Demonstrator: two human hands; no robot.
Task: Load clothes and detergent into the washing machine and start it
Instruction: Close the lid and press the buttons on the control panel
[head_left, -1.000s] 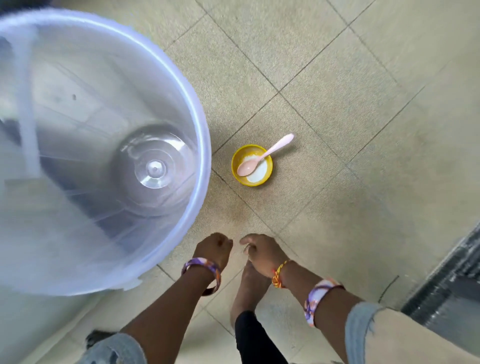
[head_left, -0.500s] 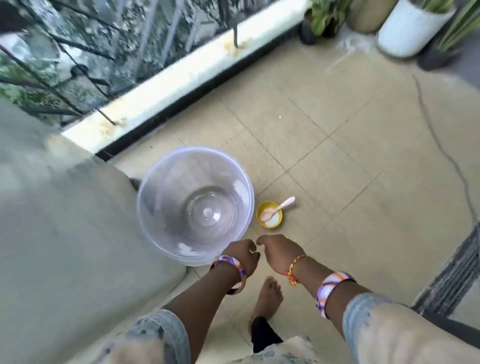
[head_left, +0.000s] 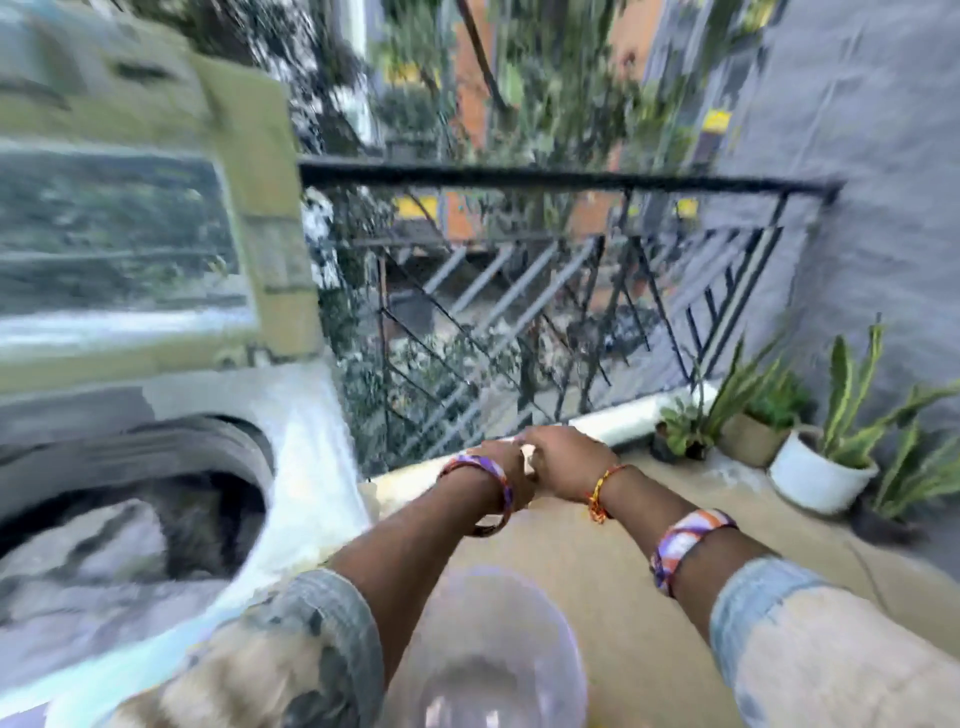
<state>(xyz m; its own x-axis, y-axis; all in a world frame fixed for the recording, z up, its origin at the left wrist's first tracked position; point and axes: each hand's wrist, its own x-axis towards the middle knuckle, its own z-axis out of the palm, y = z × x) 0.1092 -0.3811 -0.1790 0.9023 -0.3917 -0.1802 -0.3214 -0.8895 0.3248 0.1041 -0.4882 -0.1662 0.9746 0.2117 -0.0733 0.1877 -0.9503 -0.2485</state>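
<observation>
The view is blurred by motion. A white top-loading washing machine (head_left: 306, 467) fills the left side, its lid (head_left: 260, 218) raised. Grey clothes (head_left: 98, 540) lie in the open drum. My left hand (head_left: 511, 475) and my right hand (head_left: 566, 460) are held close together in mid-air at the centre, right of the machine. Their fingers are loosely curled and I see nothing in them. The right hand partly hides the left one. A clear plastic bucket (head_left: 483, 654) stands on the floor below my arms.
A black metal railing (head_left: 571, 182) on a white ledge (head_left: 623, 415) closes the balcony ahead. Potted plants, one in a white pot (head_left: 815, 478), stand at the right by a grey wall (head_left: 883, 208). Tan tiled floor (head_left: 597, 561) lies between.
My view has swung up from the floor to the machine and the railing. The yellow bowl with the pink spoon has dropped out of sight. My hands stay together, raised higher.
</observation>
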